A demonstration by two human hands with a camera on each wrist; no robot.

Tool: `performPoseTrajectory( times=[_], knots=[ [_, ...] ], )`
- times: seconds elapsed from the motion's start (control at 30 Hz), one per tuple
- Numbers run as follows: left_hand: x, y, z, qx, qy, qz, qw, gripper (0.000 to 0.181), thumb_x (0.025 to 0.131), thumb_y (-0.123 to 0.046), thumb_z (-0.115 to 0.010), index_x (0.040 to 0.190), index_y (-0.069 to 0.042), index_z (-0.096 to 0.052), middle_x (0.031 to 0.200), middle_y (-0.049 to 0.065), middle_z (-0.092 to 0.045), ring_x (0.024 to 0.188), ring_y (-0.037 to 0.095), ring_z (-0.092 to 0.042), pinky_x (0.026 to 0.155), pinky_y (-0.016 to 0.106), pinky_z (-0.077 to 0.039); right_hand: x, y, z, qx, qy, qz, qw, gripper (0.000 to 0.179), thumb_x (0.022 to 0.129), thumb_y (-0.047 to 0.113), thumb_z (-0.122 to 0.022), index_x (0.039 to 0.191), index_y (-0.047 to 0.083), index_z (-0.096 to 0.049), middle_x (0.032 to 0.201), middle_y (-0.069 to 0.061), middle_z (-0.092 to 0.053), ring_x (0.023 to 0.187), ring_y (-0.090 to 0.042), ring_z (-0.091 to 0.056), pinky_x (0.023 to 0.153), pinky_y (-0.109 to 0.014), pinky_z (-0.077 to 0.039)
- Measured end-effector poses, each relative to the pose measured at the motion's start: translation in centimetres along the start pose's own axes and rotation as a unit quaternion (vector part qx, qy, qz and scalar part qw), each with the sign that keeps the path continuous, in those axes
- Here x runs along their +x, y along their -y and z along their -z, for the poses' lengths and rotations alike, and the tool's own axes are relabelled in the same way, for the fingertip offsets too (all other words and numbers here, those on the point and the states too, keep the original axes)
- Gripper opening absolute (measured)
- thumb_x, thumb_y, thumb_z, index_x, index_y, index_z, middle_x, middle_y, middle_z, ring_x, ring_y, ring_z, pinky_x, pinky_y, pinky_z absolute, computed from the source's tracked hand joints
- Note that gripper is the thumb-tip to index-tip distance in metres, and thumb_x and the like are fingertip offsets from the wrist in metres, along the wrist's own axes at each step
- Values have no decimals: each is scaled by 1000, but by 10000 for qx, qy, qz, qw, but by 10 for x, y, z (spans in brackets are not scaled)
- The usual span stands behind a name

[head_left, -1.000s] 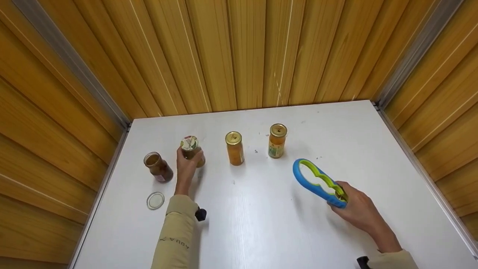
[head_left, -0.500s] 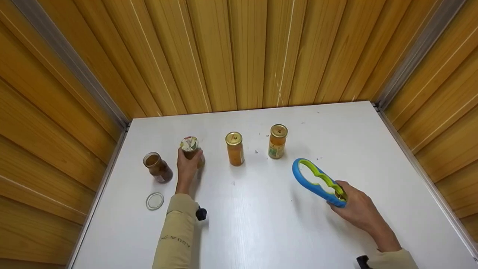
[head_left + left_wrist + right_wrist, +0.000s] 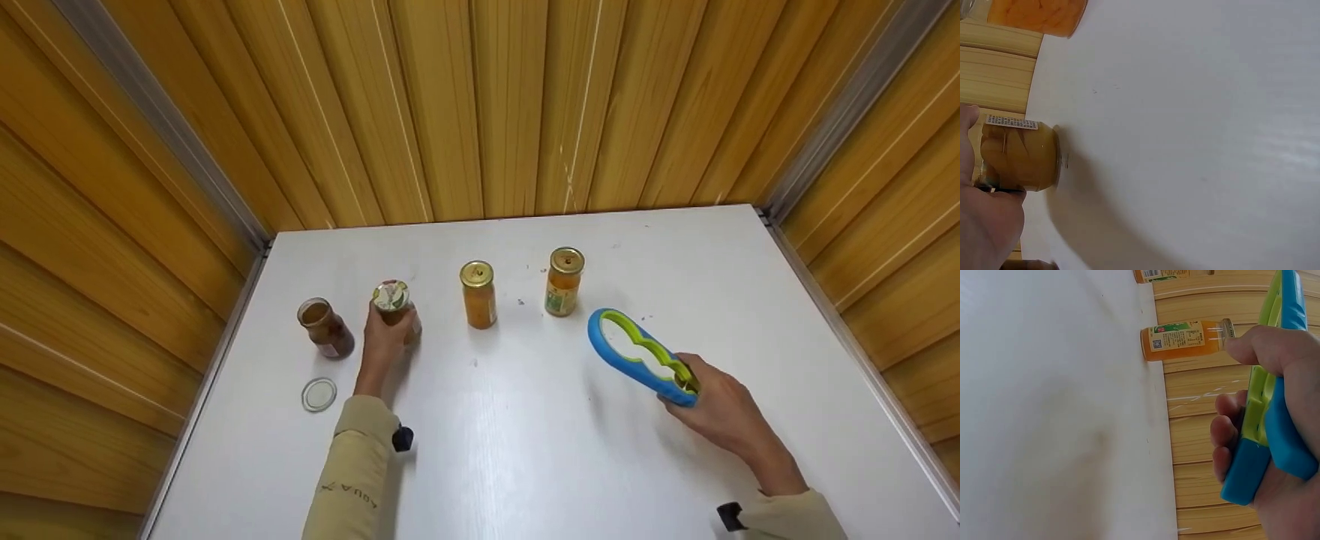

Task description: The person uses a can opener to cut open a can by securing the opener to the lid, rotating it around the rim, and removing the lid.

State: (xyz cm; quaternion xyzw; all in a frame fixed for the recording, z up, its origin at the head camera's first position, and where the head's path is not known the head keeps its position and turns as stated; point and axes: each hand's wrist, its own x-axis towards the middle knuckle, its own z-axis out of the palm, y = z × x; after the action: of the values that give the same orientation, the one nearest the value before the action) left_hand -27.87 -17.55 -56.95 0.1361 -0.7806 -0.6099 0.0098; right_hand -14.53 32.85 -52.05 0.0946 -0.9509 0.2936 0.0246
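Note:
My left hand (image 3: pixel 385 340) grips a glass jar with a patterned lid (image 3: pixel 391 295), fingers and thumb around its side. In the left wrist view that jar (image 3: pixel 1022 157) shows yellowish-brown contents and a small printed label; whether its base touches the table I cannot tell. To its left stands an uncovered jar (image 3: pixel 325 330) of dark contents, with a loose lid (image 3: pixel 319 394) lying in front of it. My right hand (image 3: pixel 724 405) holds a blue and green jar opener (image 3: pixel 637 358) above the table. In the right wrist view my fingers curl around the jar opener's handles (image 3: pixel 1258 410).
Two orange-filled jars with gold lids stand upright on the white table (image 3: pixel 517 450): a middle jar (image 3: pixel 479 296) and a right jar (image 3: pixel 564 283). Wood-patterned panels (image 3: pixel 495 112) rise at the back and both sides. Small dark specks dot the table near the jars.
The jar in my left hand has shifted slightly toward me. My right hand keeps its hold on the jar opener, nearly still. The head view has moved a little.

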Motion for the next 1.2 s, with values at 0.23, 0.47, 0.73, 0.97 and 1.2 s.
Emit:
performPoseTrajectory(
  times=[0.23,0.47,0.73,0.97,1.2],
  knots=[
    [-11,5,0,-196,360,-115,9991,79,98,-14,-69,161,-6,-23,163,18,-32,152,31,-28,121,47,-29,0,1,2,71,-130,158,9998,59,81,11,-86,130,-6,-56,93,-7,-63,81,-23,-55,65,-37,-47],
    [-25,8,-1,117,427,-59,9990,83,97,-17,-70,163,-5,-20,164,21,-30,153,34,-25,123,48,-23,0,3,3,11,-121,120,9999,59,82,13,-85,131,-6,-56,95,-9,-64,82,-26,-56,67,-38,-49],
    [-38,13,-2,179,495,-184,9984,82,96,-15,-71,162,-3,-22,163,23,-32,152,37,-26,124,49,-21,1,4,4,-41,-159,212,9996,57,82,12,-84,129,-6,-56,95,-11,-64,81,-27,-57,67,-39,-49],
    [-57,16,-7,215,709,-87,9972,84,95,-14,-72,162,-4,-22,163,22,-33,152,38,-27,123,51,-23,-1,9,4,-110,-200,199,9995,58,83,13,-82,130,-6,-55,97,-12,-65,82,-27,-57,68,-39,-49],
    [-76,12,-16,214,1132,-262,9930,82,90,-7,-71,160,-2,-28,159,21,-40,150,37,-32,122,51,-26,-2,21,6,-203,-452,325,9982,60,80,10,-84,130,-8,-55,102,-18,-68,85,-30,-62,69,-47,-54]
  ],
)
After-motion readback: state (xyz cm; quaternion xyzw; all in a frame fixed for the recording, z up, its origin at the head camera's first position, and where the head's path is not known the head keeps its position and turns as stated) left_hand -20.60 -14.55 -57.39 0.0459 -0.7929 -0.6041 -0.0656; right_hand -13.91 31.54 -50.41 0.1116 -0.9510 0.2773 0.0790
